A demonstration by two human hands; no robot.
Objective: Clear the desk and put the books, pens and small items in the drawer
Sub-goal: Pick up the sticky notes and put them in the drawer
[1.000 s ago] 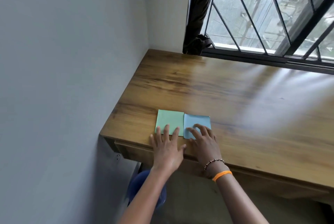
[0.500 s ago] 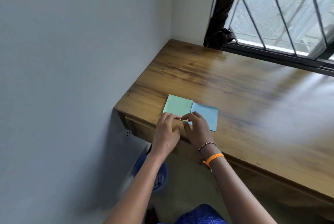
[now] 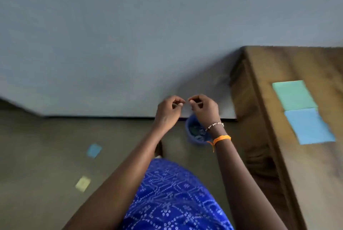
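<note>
A green paper note (image 3: 294,95) and a blue paper note (image 3: 309,126) lie side by side near the front edge of the wooden desk (image 3: 274,62), at the right of the view. Both my hands are off the desk, held up in front of the wall to its left. My left hand (image 3: 167,112) has its fingers pinched shut; blur hides whether anything is in it. My right hand (image 3: 204,111) pinches a small pale sliver (image 3: 199,103) between thumb and fingers. The two sets of fingertips nearly touch. No open drawer is in view.
A blue bin (image 3: 193,134) with dark contents stands on the floor right under my hands, against the wall. A small blue note (image 3: 94,150) and a yellow note (image 3: 83,183) lie on the floor at the left. The desk's dark front face (image 3: 246,118) is beside my right wrist.
My head has turned left and down. Both hands left the notes on the desk, pinched shut, and moved left off the desk edge to above the blue bin.
</note>
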